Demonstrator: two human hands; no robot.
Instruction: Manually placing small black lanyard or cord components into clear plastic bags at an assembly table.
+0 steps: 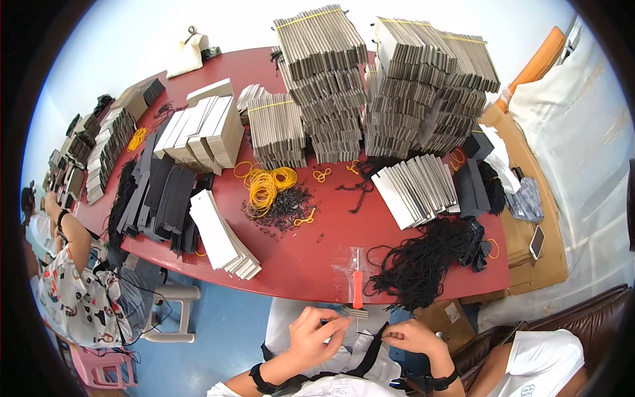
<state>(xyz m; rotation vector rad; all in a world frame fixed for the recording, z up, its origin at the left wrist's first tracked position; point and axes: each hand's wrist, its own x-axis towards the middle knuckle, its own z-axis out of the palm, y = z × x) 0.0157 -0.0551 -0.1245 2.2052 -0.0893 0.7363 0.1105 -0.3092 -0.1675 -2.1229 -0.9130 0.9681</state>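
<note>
Both my hands are over my lap, just off the table's near edge. My left hand has its thumb and fingers curled into a pinch; what sits between them is too small to make out. My right hand pinches what looks like a thin black cord, beside a black strap lying across my lap. Between the hands, at the edge, is a small stack of grey strips. An orange-handled tool with a metal shaft lies above it, under clear tape on the table.
The red table carries tall stacks of grey bundles, white card stacks, yellow rubber bands, black clips and a heap of black cords. Another person sits at left; a white sleeve shows at right.
</note>
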